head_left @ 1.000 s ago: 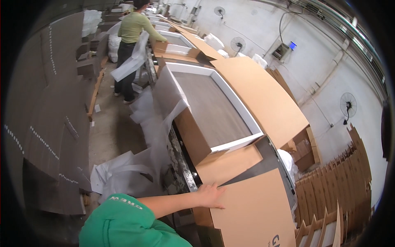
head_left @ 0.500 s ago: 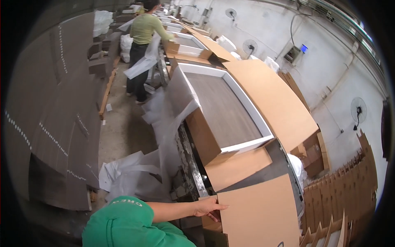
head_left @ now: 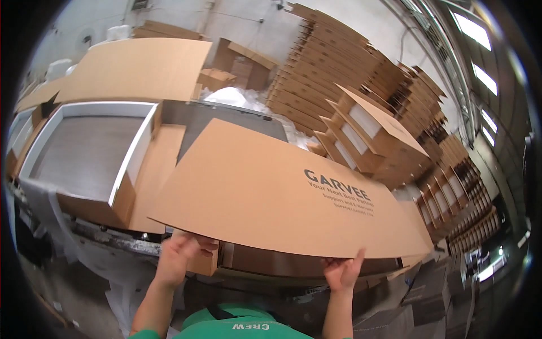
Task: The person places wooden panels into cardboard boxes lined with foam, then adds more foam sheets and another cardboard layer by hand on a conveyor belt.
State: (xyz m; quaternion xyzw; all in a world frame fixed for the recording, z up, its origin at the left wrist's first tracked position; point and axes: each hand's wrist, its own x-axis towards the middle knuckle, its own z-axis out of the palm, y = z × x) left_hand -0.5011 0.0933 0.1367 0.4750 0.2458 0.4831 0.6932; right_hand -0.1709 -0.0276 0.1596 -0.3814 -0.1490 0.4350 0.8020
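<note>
Pinched between the thumb and curled fingers of the right hand point(head_left: 343, 272), the near edge of a broad cardboard flap point(head_left: 254, 175) is held from below, with little gap left in the grip. At the same edge, closer to the flap's left corner, the left hand point(head_left: 182, 252) is half curled and blurred; whether anything is gripped by it cannot be told. Smooth, matte and brown, the flap is slanted over the near part of a dark bench point(head_left: 189, 116), its face marked with black print. Beneath it, the shadowed inside of a long carton point(head_left: 282, 263) is partly exposed.

Along the bench's chipped near edge, toward its left, a translucent, crumpled foam sheet point(head_left: 73, 248) is draped. Just beside the flap's left side, a shallow rectangular frame point(head_left: 107, 109) with white, straight-sided walls and a flat grey panel point(head_left: 84, 147) is seated in an open carton point(head_left: 96, 209). Past the bench's far edge, a large, gently bowed cardboard sheet point(head_left: 135, 65) is raised, and a glossy white bundle point(head_left: 228, 96) is seen. Farther off, ridged stacks of folded cartons point(head_left: 327, 62) are piled before a pale wall point(head_left: 243, 17).
</note>
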